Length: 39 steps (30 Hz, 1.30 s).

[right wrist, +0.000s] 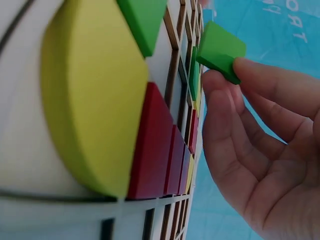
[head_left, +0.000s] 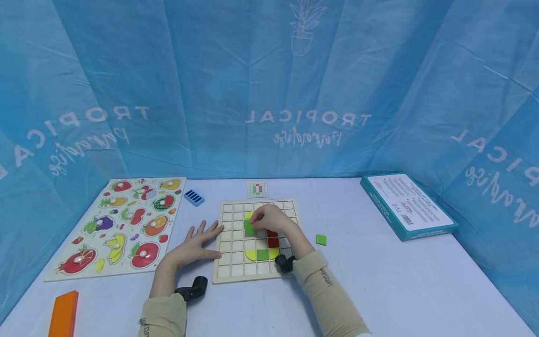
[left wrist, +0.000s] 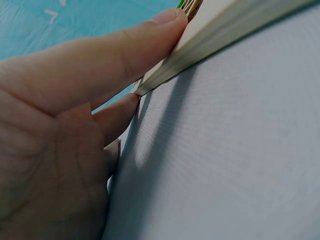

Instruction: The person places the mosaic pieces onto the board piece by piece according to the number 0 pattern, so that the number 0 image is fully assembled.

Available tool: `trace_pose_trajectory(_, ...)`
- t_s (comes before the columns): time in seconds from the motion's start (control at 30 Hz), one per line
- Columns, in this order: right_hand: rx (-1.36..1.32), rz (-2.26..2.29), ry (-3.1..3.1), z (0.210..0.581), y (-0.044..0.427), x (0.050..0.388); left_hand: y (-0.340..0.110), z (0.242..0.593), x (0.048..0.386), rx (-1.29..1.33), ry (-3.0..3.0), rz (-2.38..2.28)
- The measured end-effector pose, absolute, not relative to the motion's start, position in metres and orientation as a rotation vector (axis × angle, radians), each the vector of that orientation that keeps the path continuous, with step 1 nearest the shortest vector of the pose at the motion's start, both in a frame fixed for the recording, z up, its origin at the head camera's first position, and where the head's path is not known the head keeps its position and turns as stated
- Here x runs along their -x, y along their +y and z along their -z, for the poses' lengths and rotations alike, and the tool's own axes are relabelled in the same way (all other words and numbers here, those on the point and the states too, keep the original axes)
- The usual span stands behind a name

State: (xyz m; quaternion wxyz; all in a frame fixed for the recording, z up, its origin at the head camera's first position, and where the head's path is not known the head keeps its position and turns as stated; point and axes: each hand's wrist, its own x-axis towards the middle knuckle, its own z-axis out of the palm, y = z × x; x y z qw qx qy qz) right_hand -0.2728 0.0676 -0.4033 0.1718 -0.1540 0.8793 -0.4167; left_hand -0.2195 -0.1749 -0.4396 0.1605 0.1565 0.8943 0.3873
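Note:
A wooden grid board (head_left: pixel 237 270) lies on the table. My right hand (head_left: pixel 273 219) is over its upper middle, pinching a green square tile (right wrist: pixel 220 47) between thumb and fingertips; in the right wrist view this tile is raised off the board. On the grid sit rounded yellow tiles (right wrist: pixel 95 100), red tiles (head_left: pixel 273 242) and a green tile (head_left: pixel 262 254) between two yellow ones; my right hand hides part of the pattern. My left hand (head_left: pixel 195 245) lies with fingers spread at the board's left edge, its thumb and fingertips touching the side.
Right of the board lies a loose green tile (head_left: pixel 321 239). Behind it is a small pattern card (head_left: pixel 257 189). A fruit puzzle (head_left: pixel 145 191) and a blue slotted block (head_left: pixel 194 197) are at left, an orange block (head_left: pixel 63 314) front left, a teal box (head_left: pixel 408 206) far right.

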Motion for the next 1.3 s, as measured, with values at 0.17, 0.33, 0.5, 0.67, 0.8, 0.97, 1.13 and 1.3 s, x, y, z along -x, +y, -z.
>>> trace_pose_trajectory(0.17, 0.474, 1.117, 2.500, 0.402, 0.065, 0.270, -0.175, 0.441, 0.220, -0.445, 2.560, -1.102)
trace_pose_trajectory(0.33, 0.492, 1.074, 2.530, 0.402, 0.063, 0.269, -0.175, 0.444, 0.222, -0.446, 2.566, -1.100)
trace_pose_trajectory(0.5, 0.462, 1.032, 2.559, 0.403, 0.063, 0.271, -0.176, 0.445, 0.222, -0.450, 2.563, -1.104)
trace_pose_trajectory(0.67, 0.455, 0.983, 2.583, 0.405, 0.063, 0.272, -0.176, 0.445, 0.223, -0.450, 2.564, -1.104)
trace_pose_trajectory(0.8, 0.466, 0.983, 2.583, 0.404, 0.063, 0.272, -0.176, 0.445, 0.222, -0.451, 2.565, -1.106)
trace_pose_trajectory(0.97, 0.467, 1.012, 2.574, 0.403, 0.069, 0.271, -0.176, 0.445, 0.222, -0.460, 2.565, -1.112)
trace_pose_trajectory(1.13, 0.472, 1.124, 2.557, 0.401, 0.079, 0.271, -0.176, 0.445, 0.223, -0.460, 2.564, -1.118)
trace_pose_trajectory(1.3, 0.450, 1.231, 2.547, 0.399, 0.092, 0.271, -0.176, 0.445, 0.222, -0.451, 2.560, -1.124)
